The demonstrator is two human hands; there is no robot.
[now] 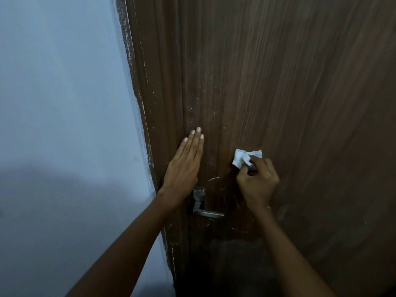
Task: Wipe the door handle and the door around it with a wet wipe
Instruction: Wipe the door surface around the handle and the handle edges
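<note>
A dark brown wooden door (pixel 289 93) fills the right of the view. Its square metal lever handle (pixel 203 207) sits low near the door's left edge, pointing right. My left hand (pixel 184 166) lies flat against the door just above the handle, fingers straight and together, holding nothing. My right hand (pixel 257 183) is up and to the right of the handle, fingers pinched on a crumpled white wet wipe (pixel 244 158) that is pressed to the door surface. Pale scratches mark the wood between the handle and my right hand.
The brown door frame (pixel 154 103), its edge chipped and flecked with white paint, runs down left of the door. A pale blue wall (pixel 64 103) fills the left side. The bottom of the view is dark.
</note>
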